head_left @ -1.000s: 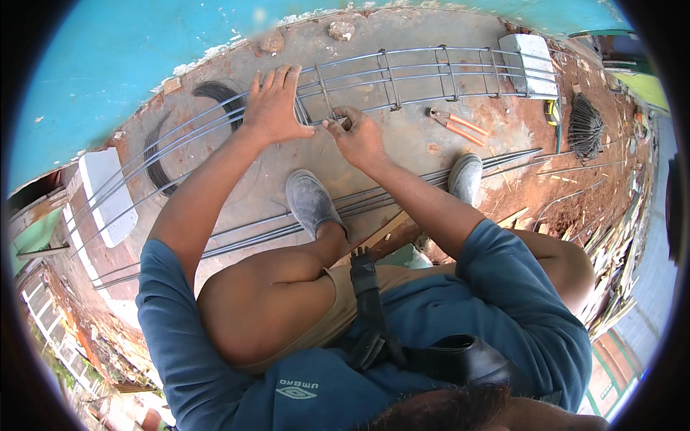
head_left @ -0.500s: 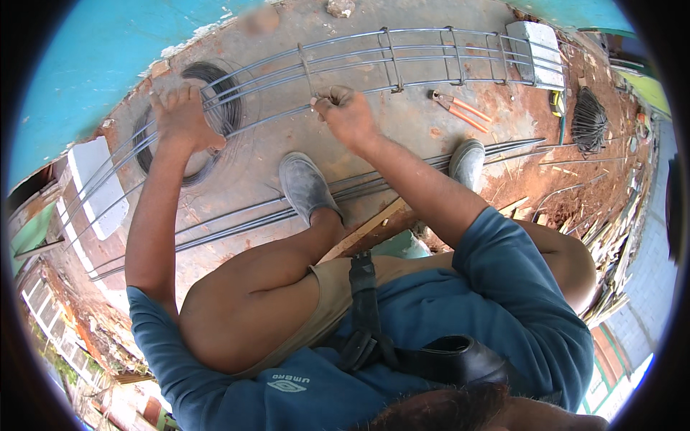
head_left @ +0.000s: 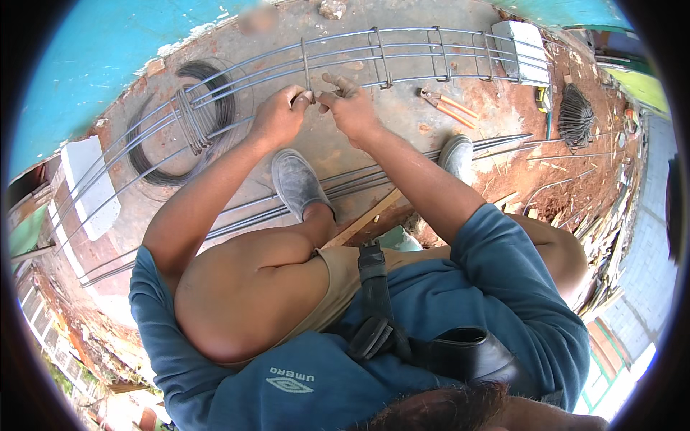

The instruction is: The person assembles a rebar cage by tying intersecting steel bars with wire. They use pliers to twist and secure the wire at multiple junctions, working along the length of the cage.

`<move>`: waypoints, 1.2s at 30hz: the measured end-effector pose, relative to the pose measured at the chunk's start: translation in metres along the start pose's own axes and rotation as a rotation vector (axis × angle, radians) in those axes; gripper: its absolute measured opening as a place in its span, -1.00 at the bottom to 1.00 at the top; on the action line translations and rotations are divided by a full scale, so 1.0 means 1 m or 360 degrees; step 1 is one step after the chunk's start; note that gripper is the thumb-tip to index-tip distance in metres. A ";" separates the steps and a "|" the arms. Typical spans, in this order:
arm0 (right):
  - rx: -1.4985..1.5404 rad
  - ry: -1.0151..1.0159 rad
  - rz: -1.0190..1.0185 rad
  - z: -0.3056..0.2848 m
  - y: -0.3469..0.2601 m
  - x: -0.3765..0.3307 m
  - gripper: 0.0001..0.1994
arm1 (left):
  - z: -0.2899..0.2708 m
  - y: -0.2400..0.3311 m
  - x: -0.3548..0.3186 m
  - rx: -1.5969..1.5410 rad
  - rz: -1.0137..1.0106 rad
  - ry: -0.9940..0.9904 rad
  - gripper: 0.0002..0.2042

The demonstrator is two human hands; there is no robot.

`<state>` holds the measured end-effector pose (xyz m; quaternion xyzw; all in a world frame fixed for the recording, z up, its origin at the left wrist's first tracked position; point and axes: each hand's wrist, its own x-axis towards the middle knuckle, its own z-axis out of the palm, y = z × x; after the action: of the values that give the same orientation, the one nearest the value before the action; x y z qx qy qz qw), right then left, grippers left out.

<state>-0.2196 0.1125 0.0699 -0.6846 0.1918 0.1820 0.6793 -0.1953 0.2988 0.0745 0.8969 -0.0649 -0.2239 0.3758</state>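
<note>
Long steel reinforcing bars [head_left: 273,70] run side by side in a cage across the upper part of the view, with square steel stirrups [head_left: 379,57] around them. My left hand [head_left: 280,118] is closed, thumb and fingers pinching the near corner of one stirrup [head_left: 305,61]. Beside it, my right hand [head_left: 352,111] is closed at the same corner, fingertips by the near bar; any tie wire there is too small to make out. Further left, a cluster of stirrups [head_left: 190,122] hangs bunched together on the bars.
White blocks [head_left: 90,187] [head_left: 521,50] support the bars' ends. A coil of dark wire [head_left: 154,172] lies under the cage. Orange-handled pliers [head_left: 453,109], a tape measure [head_left: 543,98] and a black wire bundle [head_left: 575,118] lie at right. More bars [head_left: 266,212] cross by my shoes [head_left: 298,183].
My left hand has moved right from the bunched stirrups, uncovering them, and closed at the single stirrup beside my right hand. The right hand stays near that corner. The view has shifted slightly.
</note>
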 end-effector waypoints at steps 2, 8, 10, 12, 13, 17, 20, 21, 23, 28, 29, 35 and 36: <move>0.0061 0.0012 -0.0051 -0.012 -0.017 -0.016 -0.59 | -0.004 -0.001 0.011 -0.0141 -0.0128 -0.0087 -0.63; 0.0037 -0.0117 -0.0414 -0.043 -0.060 -0.061 -0.61 | -0.007 0.001 0.022 -0.0462 -0.0328 -0.0252 -0.64; -0.0098 -0.0139 -0.0457 -0.048 -0.057 -0.061 -0.64 | -0.003 -0.002 0.027 -0.0474 -0.0290 -0.0275 -0.65; -0.0089 -0.0122 -0.0280 -0.048 -0.051 -0.069 -0.66 | 0.002 -0.005 0.027 -0.0471 -0.0319 -0.0208 -0.66; -0.0083 -0.0107 -0.0192 -0.048 -0.045 -0.073 -0.68 | 0.005 -0.004 0.027 -0.0470 -0.0329 -0.0179 -0.67; -0.0046 -0.0105 -0.0017 -0.040 0.023 -0.080 -0.72 | 0.017 -0.014 0.025 -0.0496 -0.0268 -0.0057 -0.72; 0.0139 -0.0027 0.0434 -0.031 0.042 -0.083 -0.74 | 0.019 -0.021 0.029 -0.0449 -0.0240 -0.0010 -0.71; 0.0199 -0.0018 0.0444 -0.031 0.042 -0.084 -0.74 | 0.017 -0.016 0.026 -0.0376 -0.0249 0.0006 -0.71; 0.0319 -0.0004 0.0465 -0.033 0.041 -0.085 -0.74 | 0.017 -0.010 0.020 -0.0269 -0.0177 0.0153 -0.71; 0.0510 -0.0070 0.0331 -0.037 0.011 -0.078 -0.73 | 0.020 0.002 -0.008 0.0035 0.0257 0.0876 -0.66; 0.0537 -0.0105 0.0336 -0.039 0.007 -0.077 -0.73 | 0.020 0.010 -0.015 -0.0202 0.0134 0.0780 -0.66; 0.0542 -0.0351 0.0365 -0.033 0.004 -0.080 -0.65 | 0.022 0.041 -0.040 -0.1455 -0.0263 0.0353 -0.69; 0.0439 -0.0389 0.0342 -0.030 0.003 -0.080 -0.63 | 0.022 0.040 -0.040 -0.1484 -0.0227 0.0331 -0.70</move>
<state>-0.2901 0.0832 0.1083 -0.5335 0.2030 0.3070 0.7615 -0.2387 0.2672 0.1034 0.6527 0.1420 -0.1636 0.7260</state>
